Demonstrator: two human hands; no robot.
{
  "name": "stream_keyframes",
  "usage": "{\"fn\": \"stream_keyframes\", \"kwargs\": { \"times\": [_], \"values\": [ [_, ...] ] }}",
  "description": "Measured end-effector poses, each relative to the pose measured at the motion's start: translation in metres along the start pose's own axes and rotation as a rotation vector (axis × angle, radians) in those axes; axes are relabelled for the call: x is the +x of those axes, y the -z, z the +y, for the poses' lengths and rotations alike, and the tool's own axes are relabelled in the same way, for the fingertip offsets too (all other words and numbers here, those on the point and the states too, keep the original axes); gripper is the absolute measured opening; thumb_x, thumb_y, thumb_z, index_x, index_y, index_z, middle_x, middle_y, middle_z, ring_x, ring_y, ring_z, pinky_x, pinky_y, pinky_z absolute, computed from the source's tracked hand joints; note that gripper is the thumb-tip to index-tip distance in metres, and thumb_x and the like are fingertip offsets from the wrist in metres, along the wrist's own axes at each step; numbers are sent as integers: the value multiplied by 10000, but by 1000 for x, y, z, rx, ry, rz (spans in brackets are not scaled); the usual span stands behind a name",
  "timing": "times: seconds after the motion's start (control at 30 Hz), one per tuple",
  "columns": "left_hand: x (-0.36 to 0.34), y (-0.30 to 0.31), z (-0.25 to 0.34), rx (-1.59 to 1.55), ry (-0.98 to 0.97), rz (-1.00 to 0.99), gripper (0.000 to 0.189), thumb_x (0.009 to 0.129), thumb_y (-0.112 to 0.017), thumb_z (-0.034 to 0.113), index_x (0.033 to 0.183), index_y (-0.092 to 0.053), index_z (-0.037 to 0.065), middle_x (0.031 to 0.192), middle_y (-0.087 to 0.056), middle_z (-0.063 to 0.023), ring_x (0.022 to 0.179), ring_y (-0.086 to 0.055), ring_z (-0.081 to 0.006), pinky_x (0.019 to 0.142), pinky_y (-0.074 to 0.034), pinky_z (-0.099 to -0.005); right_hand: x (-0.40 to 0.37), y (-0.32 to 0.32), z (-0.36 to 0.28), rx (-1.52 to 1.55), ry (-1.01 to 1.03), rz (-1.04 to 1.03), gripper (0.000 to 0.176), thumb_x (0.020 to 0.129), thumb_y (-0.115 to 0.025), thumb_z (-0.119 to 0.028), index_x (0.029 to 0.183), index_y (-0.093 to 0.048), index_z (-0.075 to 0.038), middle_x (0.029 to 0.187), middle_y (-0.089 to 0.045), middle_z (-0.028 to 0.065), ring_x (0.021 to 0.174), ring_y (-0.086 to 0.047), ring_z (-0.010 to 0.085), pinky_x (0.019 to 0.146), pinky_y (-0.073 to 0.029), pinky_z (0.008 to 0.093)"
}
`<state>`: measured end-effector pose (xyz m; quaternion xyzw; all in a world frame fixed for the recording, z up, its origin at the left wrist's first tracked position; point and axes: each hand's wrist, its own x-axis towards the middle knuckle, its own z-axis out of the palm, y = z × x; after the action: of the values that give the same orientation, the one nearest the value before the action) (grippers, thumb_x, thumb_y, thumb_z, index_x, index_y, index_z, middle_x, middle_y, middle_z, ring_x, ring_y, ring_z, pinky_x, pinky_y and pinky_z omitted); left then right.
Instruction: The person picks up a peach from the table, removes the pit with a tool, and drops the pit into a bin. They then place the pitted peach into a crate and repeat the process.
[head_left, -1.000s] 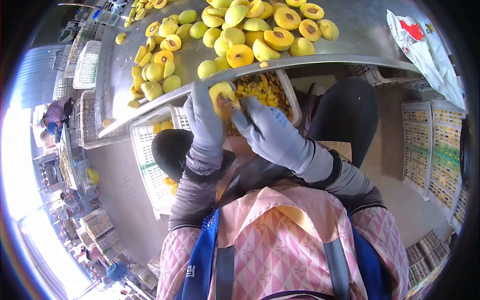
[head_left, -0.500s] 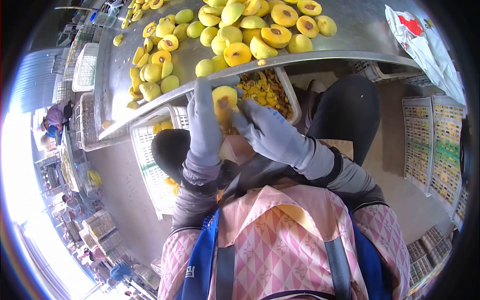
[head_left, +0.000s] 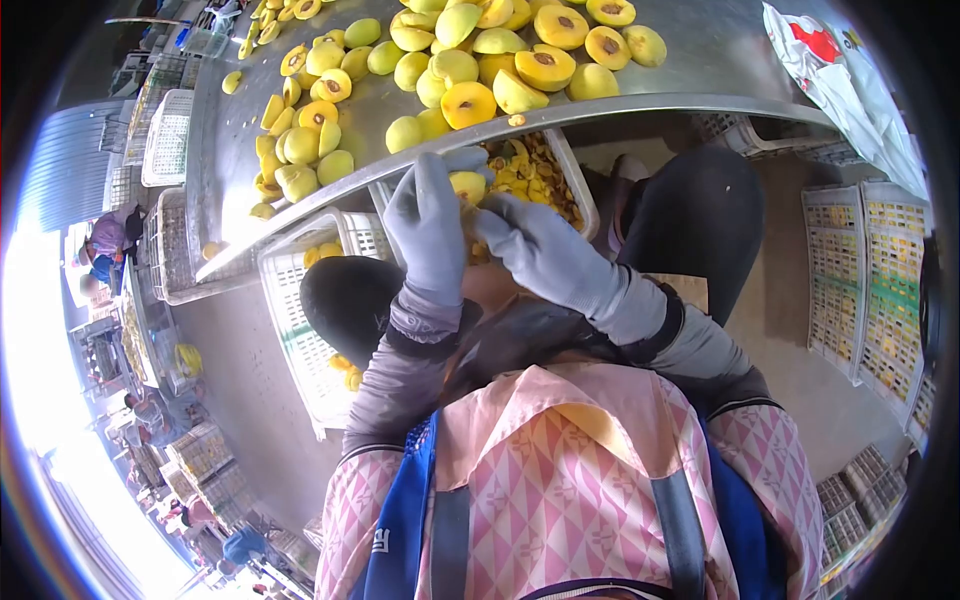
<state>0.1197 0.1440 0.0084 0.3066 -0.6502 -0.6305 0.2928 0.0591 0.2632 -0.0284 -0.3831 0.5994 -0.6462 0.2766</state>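
In grey gloves, both my hands meet over my lap just below the metal table edge. My left hand (head_left: pixel 430 225) is wrapped round a yellow peach half (head_left: pixel 467 186), its fingers behind the fruit and its thumb side toward me. My right hand (head_left: pixel 552 252) presses its closed fingertips against the lower side of that fruit. Whatever those fingers hold, if anything, is hidden. Beneath the hands, a white crate (head_left: pixel 588 195) holds brown and yellow peach scraps (head_left: pixel 540 175).
Many peach halves (head_left: pixel 468 103) lie on the metal table (head_left: pixel 700 75), which ends in a raised edge. A white crate (head_left: pixel 300 330) stands by my left knee. Stacked crates (head_left: pixel 835 270) stand at the right. A plastic bag (head_left: pixel 850 95) hangs over the table's right corner. People work far left.
The peach half has tipped, so its cut face shows less. My left hand has turned inward and moved slightly right, and both hands are closer together.
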Motion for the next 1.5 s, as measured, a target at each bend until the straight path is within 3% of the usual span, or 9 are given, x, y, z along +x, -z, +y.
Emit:
{"fn": "stream_keyframes", "kwargs": {
  "times": [0.23,0.47,0.6,0.67,0.7,0.97,1.1,1.27,1.5],
  "values": [
    [7,5,0,-306,250,-118,581,1074,-389,431,999,-696,-56,886,-729,-121,773,-697,-203,728,-561,-295,4,26,-29,574,-617,-102,405,1035,-564,-391,1019,-673,-1,930,-656,-6,725,-622,153,682,-493,305],
    [1,109,30,342,-153,-24,346,1065,-446,226,1130,-677,-23,951,-722,-118,796,-677,-187,726,-543,-297,-6,19,-6,-467,-57,-119,345,971,-600,-327,1240,-640,-115,835,-677,154,783,-680,344,702,-511,457],
    [6,225,27,743,-32,188,376,1028,-505,257,894,-751,6,967,-731,-135,857,-672,-258,799,-504,-400,-9,10,12,-804,142,-115,399,938,-615,-296,1278,-585,-89,812,-681,156,758,-682,351,682,-521,463],
    [17,263,35,1372,166,-37,305,974,-599,301,985,-750,36,1003,-723,-168,891,-662,-340,841,-499,-429,-6,6,13,-860,149,-129,355,928,-621,-291,1208,-584,-77,804,-680,157,742,-680,356,664,-522,470],
    [25,266,32,1354,12,-32,296,959,-616,303,1017,-742,42,1027,-716,-176,915,-660,-353,854,-499,-433,-4,5,10,-859,129,-160,320,926,-623,-295,1154,-589,-73,802,-681,156,733,-678,357,655,-521,474],
    [231,185,5,1276,-557,-130,514,889,-633,233,1380,-570,95,1268,-638,-211,1180,-603,-378,1009,-473,-435,10,4,-2,-713,5,-176,280,925,-662,-262,1080,-589,-40,851,-677,202,774,-665,402,683,-513,497],
    [295,150,-32,1381,-264,-180,573,859,-642,231,1407,-533,107,1290,-616,-244,1200,-588,-393,1012,-473,-441,17,9,-6,-656,70,-54,247,906,-685,-243,1026,-587,-51,787,-666,168,712,-666,370,623,-516,474],
    [280,124,-30,1390,-248,-225,566,788,-722,260,1326,-616,121,1313,-579,-233,1153,-606,-369,982,-492,-419,20,5,-1,-470,101,61,297,932,-687,-231,1108,-593,-12,818,-663,178,713,-657,380,616,-509,464],
    [129,71,39,449,36,-464,326,900,-680,122,1219,-709,60,996,-665,16,859,-592,-67,830,-502,-230,37,13,-28,-49,4,103,286,974,-643,-221,1147,-587,-1,851,-666,211,774,-650,418,652,-498,468]
  ]
}}
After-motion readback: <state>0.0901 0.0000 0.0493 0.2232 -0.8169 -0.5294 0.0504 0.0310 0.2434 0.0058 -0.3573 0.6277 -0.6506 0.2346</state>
